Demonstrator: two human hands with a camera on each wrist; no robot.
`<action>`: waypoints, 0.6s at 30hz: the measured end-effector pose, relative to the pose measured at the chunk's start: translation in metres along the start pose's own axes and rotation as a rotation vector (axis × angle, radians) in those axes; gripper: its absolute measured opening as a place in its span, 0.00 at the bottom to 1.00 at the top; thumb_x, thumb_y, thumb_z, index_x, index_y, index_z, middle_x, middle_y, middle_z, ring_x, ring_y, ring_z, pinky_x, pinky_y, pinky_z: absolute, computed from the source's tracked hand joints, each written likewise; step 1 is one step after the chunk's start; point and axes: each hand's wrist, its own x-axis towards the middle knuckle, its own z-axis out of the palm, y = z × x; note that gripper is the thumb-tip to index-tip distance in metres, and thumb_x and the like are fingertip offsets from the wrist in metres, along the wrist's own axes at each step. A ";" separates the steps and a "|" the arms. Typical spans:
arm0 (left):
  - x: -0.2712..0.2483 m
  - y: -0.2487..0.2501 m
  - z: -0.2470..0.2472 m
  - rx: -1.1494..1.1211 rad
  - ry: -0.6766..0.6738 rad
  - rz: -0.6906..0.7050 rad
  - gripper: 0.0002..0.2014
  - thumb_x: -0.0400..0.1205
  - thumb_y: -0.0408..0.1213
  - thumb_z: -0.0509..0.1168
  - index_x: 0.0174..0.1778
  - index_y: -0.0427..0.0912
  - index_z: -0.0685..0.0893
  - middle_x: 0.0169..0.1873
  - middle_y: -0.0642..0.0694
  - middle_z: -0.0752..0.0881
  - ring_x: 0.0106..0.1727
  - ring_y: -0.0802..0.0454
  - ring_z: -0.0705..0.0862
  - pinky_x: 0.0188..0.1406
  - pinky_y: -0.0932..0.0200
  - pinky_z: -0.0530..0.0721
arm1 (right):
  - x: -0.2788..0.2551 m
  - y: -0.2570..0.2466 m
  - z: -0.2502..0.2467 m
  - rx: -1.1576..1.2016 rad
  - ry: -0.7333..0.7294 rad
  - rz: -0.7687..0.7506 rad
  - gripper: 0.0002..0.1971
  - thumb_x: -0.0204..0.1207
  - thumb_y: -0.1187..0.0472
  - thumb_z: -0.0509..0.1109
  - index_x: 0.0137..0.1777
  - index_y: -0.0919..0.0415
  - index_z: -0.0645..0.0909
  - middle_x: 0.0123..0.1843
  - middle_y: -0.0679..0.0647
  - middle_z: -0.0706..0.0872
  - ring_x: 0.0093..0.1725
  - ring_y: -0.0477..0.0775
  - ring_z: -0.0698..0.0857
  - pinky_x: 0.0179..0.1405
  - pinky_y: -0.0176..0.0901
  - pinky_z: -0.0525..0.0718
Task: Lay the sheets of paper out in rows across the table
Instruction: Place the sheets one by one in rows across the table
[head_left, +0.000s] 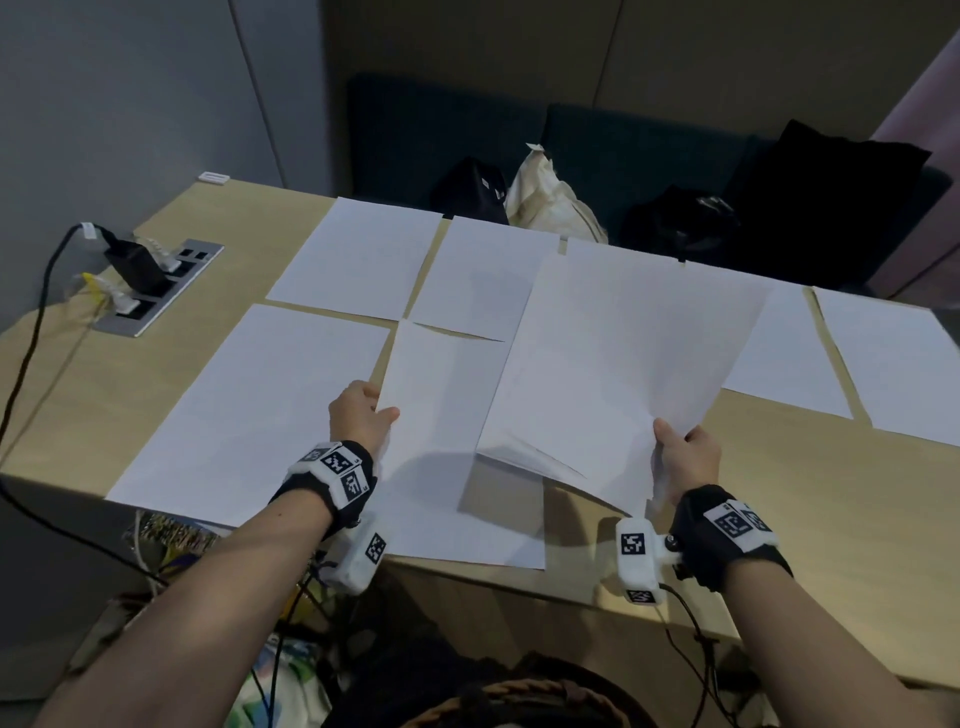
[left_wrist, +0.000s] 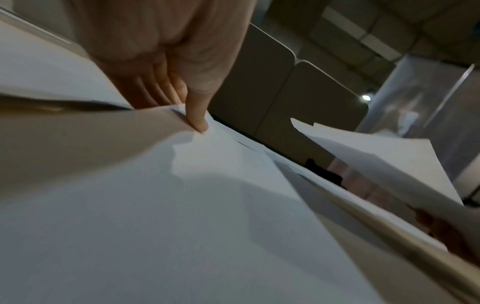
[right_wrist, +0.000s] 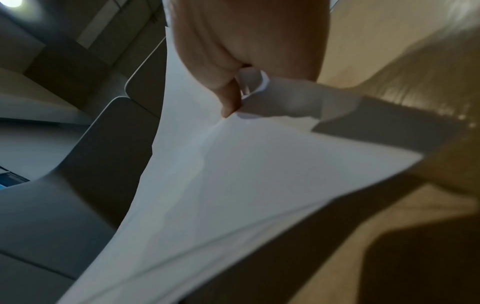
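On a light wooden table (head_left: 810, 499), left of the person's hands, a power socket panel (head_left: 156, 286) sits near the table's left edge and a white sheet (head_left: 249, 405) lies flat beside it. At the table's near middle, the left hand (head_left: 361, 415) pinches the left edge of a single sheet (head_left: 447, 441), thumb on top. To its right, the right hand (head_left: 688, 457) grips a stack of paper (head_left: 613, 374) raised over the table, with more sheets (head_left: 893, 364) laid in a row along the far side.

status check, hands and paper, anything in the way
Left hand pinches one sheet, laying it in the near row. Right hand grips the remaining stack, lifted. Near-right table bare, nothing blocking.
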 end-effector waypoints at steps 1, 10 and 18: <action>0.001 0.000 0.002 0.046 0.014 0.044 0.20 0.75 0.27 0.69 0.63 0.31 0.76 0.63 0.32 0.79 0.63 0.37 0.78 0.58 0.55 0.75 | 0.001 0.001 -0.002 0.001 -0.001 0.005 0.13 0.78 0.71 0.63 0.62 0.71 0.78 0.61 0.63 0.83 0.55 0.59 0.82 0.61 0.50 0.78; -0.025 0.020 0.049 0.516 -0.358 0.290 0.37 0.75 0.55 0.65 0.79 0.54 0.59 0.82 0.43 0.52 0.82 0.39 0.51 0.78 0.38 0.52 | 0.015 0.004 -0.021 0.029 0.016 0.007 0.07 0.77 0.71 0.63 0.51 0.67 0.81 0.57 0.61 0.84 0.54 0.60 0.83 0.63 0.53 0.79; -0.022 0.010 0.050 0.718 -0.522 0.272 0.47 0.70 0.60 0.69 0.80 0.62 0.48 0.83 0.47 0.37 0.83 0.38 0.34 0.75 0.27 0.41 | 0.025 0.006 -0.042 0.022 0.047 0.038 0.05 0.78 0.68 0.65 0.42 0.59 0.80 0.54 0.60 0.85 0.51 0.60 0.85 0.61 0.55 0.80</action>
